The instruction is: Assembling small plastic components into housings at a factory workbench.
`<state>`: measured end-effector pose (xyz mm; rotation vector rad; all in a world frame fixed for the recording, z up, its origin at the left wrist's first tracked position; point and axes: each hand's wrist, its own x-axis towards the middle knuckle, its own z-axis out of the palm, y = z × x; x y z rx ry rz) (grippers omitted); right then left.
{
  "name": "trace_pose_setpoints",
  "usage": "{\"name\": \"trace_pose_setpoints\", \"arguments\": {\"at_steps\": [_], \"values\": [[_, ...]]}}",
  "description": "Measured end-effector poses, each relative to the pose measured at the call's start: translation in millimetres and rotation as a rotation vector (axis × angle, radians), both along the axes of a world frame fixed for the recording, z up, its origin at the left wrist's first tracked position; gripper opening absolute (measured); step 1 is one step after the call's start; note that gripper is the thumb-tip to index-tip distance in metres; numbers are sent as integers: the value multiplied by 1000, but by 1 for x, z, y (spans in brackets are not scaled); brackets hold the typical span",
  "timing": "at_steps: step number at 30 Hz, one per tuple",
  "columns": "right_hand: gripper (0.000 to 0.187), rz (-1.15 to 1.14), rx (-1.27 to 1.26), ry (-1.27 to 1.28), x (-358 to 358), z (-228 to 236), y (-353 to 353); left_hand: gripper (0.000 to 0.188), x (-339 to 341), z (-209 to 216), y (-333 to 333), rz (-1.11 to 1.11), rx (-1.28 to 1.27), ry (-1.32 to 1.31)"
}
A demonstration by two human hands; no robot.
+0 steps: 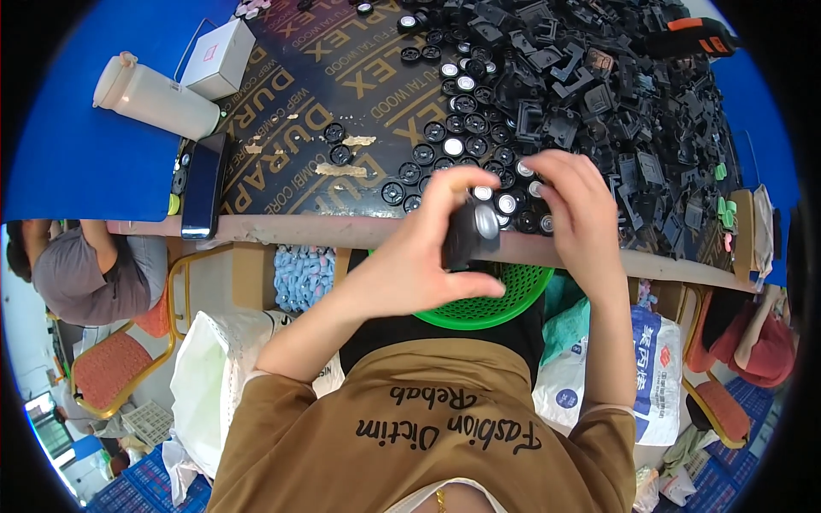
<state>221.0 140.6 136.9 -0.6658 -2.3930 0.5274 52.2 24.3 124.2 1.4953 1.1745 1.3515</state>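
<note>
My left hand (pixel 416 261) is curved in a C, its thumb stretched out and apart from the bent fingers. Between them, over a green basket (pixel 479 315), is a blurred black plastic part (pixel 463 238) with a silver disc on it. No firm grip on that part shows. My right hand (pixel 584 214) has its fingers apart, facing the left hand across a gap. Just beyond its fingertips lie small black wheels (pixel 463 104), some with silver centres, on the tabletop (pixel 282 184). No held thing shows in the right hand.
Black plastic parts (pixel 590 94) heap up on the right, with an orange-and-black tool (pixel 693 38) behind. At left are a phone (pixel 205 184), a pale bottle (pixel 154 98) and a white box (pixel 219 60). White sacks (pixel 218 376) flank my lap. Other people sit on both sides.
</note>
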Motion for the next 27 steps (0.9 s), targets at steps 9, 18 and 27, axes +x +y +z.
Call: {"name": "trace_pose_setpoints", "arguments": {"at_steps": [9, 18, 27], "values": [[29, -152, -136, 150, -10, -3, -8, 34, 9, 5, 11, 62, -398, -1142], [26, 7, 52, 360, -16, -1, -68, 28, 35, 10, 15, 54, -324, -1405], [30, 42, 217, 481, -10, -6, -66, 28, 52, 19, 8, 35, -129, -1286]]}}
